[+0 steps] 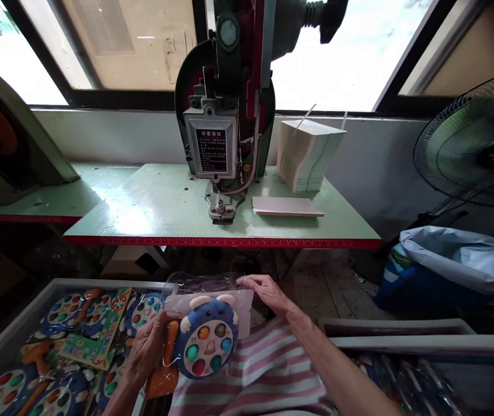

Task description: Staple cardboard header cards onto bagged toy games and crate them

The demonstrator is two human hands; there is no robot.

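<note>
A round blue toy with coloured buttons and white ears lies in a clear plastic bag on my lap, with an orange hammer beside it in the bag. My left hand grips the bag's left side over the hammer. My right hand pinches the bag's open top edge at the right. A white backing card shows behind the toy.
A grey bin at the left holds several bagged blue toys. Another grey bin lies at the right. Ahead stands a green table with a press machine, a card stack and flat cards. A fan stands at the right.
</note>
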